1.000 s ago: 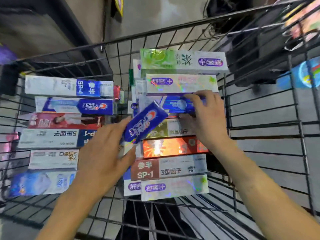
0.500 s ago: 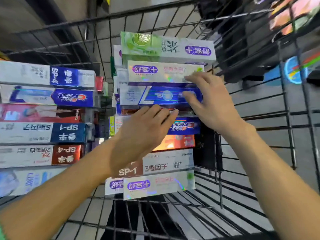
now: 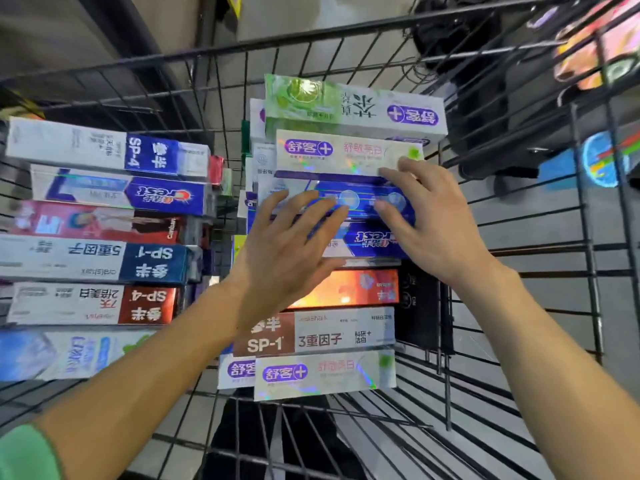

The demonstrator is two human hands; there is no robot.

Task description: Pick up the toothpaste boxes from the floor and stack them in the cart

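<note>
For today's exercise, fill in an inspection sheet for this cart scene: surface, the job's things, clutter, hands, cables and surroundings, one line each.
Surface: wire cart, its grid floor showing at the near edge.
Job's things: two stacks of toothpaste boxes inside, a left stack and a right stack; a blue Crest box lies in the right stack.
Clutter: nothing seen.
Hands: left hand and right hand both lie with straight fingers on the blue boxes of the right stack, pinching nothing.
Cables: dark cords seem to hang beyond the far wall.
Surroundings: colourful goods outside the cart's right side, blurred.
</note>
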